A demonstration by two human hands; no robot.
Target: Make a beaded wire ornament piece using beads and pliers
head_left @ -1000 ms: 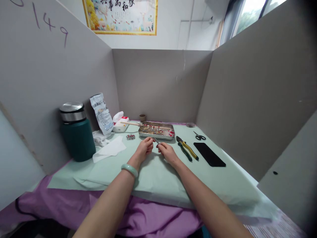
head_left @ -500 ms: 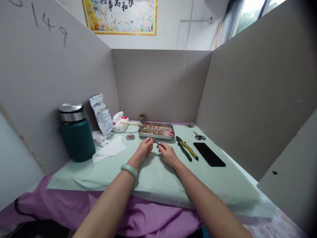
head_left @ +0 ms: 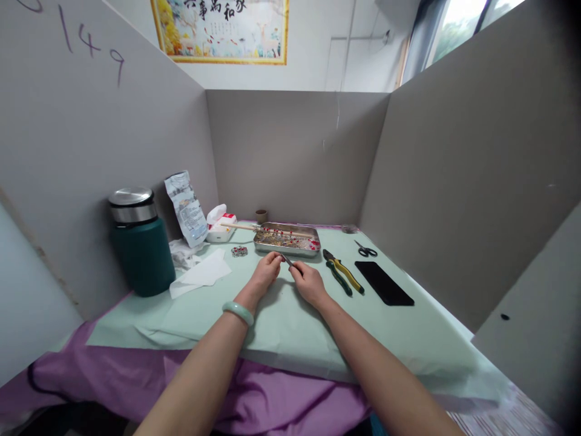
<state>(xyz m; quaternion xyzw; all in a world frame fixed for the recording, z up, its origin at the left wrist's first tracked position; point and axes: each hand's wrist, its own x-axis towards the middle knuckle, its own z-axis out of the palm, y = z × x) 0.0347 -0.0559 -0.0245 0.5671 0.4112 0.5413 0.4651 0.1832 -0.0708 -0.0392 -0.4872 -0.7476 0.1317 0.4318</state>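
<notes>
My left hand (head_left: 264,274), with a pale green bangle (head_left: 238,311) on the wrist, rests on the green table cover and pinches something too small to name. My right hand (head_left: 309,281) is closed on a small dark slim tool (head_left: 287,260) whose tip points toward my left fingertips. The two hands nearly touch, just in front of a steel tray (head_left: 287,238) filled with small red and gold beads. What sits between the left fingers is hidden.
Green-and-yellow pliers (head_left: 342,272), small scissors (head_left: 365,249) and a black phone (head_left: 384,282) lie to the right. A dark green flask (head_left: 140,242), a foil packet (head_left: 187,208), tissues (head_left: 201,272), a beaded piece (head_left: 239,251) and a tissue box (head_left: 219,227) stand left. Grey partitions enclose the table.
Both hands have stayed in place, with only slight shifts of the fingers around the slim tool.
</notes>
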